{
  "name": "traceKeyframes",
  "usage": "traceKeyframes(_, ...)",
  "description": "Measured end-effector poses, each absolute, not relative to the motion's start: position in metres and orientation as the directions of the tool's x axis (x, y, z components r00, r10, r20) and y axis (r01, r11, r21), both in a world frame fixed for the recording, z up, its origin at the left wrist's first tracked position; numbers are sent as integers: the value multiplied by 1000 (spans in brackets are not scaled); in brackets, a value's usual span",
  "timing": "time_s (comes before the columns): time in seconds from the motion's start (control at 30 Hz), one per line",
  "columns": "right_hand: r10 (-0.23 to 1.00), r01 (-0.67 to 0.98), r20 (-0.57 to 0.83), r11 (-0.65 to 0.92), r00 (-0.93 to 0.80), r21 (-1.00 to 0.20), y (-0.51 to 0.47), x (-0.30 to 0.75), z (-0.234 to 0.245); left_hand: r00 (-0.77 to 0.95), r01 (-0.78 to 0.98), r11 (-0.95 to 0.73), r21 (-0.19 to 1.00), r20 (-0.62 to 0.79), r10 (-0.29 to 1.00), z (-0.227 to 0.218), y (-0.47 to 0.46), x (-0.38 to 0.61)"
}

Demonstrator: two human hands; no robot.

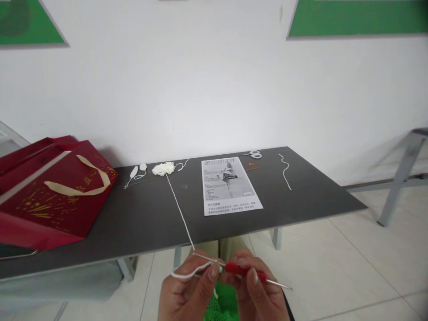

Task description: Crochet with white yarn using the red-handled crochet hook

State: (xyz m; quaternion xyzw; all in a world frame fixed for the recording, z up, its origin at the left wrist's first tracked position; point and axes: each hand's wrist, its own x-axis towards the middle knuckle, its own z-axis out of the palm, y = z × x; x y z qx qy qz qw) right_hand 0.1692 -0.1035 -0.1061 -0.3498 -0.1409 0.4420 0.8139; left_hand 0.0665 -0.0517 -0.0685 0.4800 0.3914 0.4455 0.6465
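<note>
My right hand [252,281] is closed around the red handle of a crochet hook [245,271], whose metal tips stick out at both ends. Opposite it, my left hand [194,283] pinches a small piece of white crochet work [219,268] at the hook's left part. White yarn [179,207] loops over the left fingers and runs up across the table to a loose white yarn heap [163,168]. The stitches themselves are too small to make out. Below the hands lies something green and mesh-like [219,307].
On the dark table [150,223] lie a printed sheet [230,187], scissors [255,154], a small orange ring [251,164], a red stick [252,169], a yarn strand [286,171] and two white leaf-shaped pieces [133,172]. A red gift bag [67,196] stands at left, before a white wall [187,89].
</note>
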Motion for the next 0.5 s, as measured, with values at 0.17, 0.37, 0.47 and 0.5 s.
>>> traceKeyframes(0.17, 812, -505, 49, 408, 582, -760, -98, 169, -104, 296, -227, 55, 972, 15, 955, -75, -53, 77)
traceKeyframes(0.37, 811, -528, -51, 330, 583, -782, -93, 172, -98, 318, -250, 14, 968, 69, 945, -89, -57, 80)
traceKeyframes(0.47, 813, -587, -151, 265, 563, -765, -92, 175, -95, 341, -165, -38, 986, 94, 935, -88, -57, 78)
traceKeyframes(0.5, 812, -605, -184, 241, 555, -759, -92, 176, -94, 350, -132, -61, 989, 104, 931, -87, -57, 77)
